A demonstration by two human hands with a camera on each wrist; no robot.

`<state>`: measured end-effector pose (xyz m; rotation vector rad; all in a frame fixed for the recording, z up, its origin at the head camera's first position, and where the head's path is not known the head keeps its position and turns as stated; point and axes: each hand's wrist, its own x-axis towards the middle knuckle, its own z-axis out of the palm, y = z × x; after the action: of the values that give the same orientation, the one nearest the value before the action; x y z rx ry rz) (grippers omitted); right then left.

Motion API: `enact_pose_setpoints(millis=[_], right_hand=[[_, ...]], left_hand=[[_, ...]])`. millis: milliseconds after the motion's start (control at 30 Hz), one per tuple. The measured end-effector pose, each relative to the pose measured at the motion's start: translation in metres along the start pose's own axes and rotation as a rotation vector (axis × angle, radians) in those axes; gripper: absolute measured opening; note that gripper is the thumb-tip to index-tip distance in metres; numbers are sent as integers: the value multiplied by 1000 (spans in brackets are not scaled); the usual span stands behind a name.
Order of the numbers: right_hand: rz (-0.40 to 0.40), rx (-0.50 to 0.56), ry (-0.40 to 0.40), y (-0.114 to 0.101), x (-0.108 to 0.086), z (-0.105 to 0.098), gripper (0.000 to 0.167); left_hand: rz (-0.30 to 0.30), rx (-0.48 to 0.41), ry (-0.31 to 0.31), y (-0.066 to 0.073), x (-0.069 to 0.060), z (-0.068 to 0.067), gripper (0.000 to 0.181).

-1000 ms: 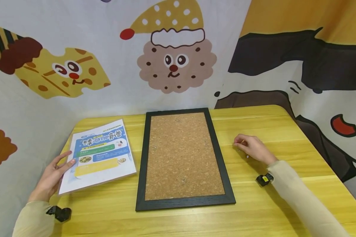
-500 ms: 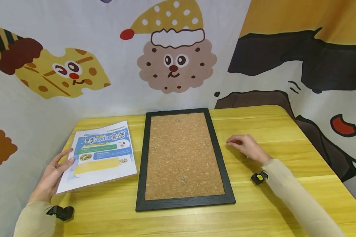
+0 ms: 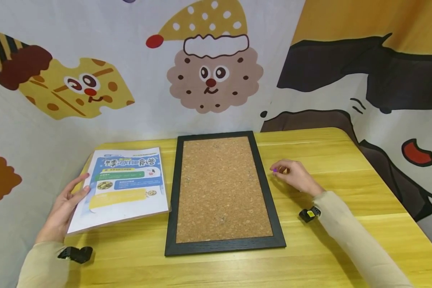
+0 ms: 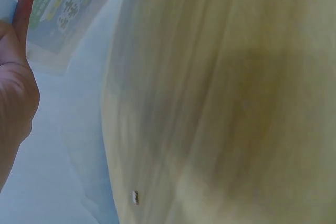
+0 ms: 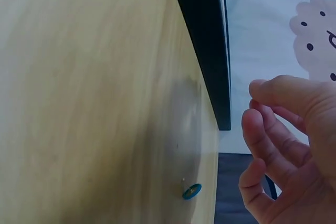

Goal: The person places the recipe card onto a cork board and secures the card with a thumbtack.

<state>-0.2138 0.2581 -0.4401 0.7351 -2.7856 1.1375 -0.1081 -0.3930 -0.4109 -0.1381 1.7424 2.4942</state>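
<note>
Hands well apart, board between. Left hand [image 3: 63, 208] pinches the left edge of a laminated recipe sheet [image 3: 126, 188], thumb on the face, remaining fingers mostly hidden behind. Right hand [image 3: 297, 176] has thumb and index together at a small purple item [image 3: 275, 170], probably a thumbtack; shape too small to confirm, and the right wrist view doesn't show it between the tips.

Risks, my read: sheet is slick and gripped at one side only, so it could sag or swing at the far edge; its lower right corner is right at the black frame [image 3: 225, 245] and might catch. Can't tell if they touch. Purple item could slip, since so little of it is held. Loose blue-rimmed thumbtack [image 5: 192, 191] on the desk [image 3: 129, 256] near the right hand: careless landing there might prick. Can't tell which way its point faces.

Layout: sheet in the left hand, left of the corkboard [image 3: 223, 188], well away from the right hand. Purple item at the right fingertips, just right of the frame. Board flat on the desk; a few small marks on the cork, can't identify. Left wrist view also shows a tiny pale object [image 4: 135, 198] near the desk edge, unidentified. Printed cartoon cloth [image 3: 140, 116] behind.
</note>
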Motion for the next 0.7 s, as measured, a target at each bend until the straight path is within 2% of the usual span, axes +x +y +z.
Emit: enact_pose_setpoints(millis=[167,433,700], right_hand=[[-5,-10,13,-3,1,1,13],[25,18,-10,-5,1,2,15],[32,44,-18,-8,1,2,16]], left_hand=[[13,-4,6,5,1,9,45],[-38,-1,-16,16,0,27,52],[15,-33,-54,21,5,44,50]])
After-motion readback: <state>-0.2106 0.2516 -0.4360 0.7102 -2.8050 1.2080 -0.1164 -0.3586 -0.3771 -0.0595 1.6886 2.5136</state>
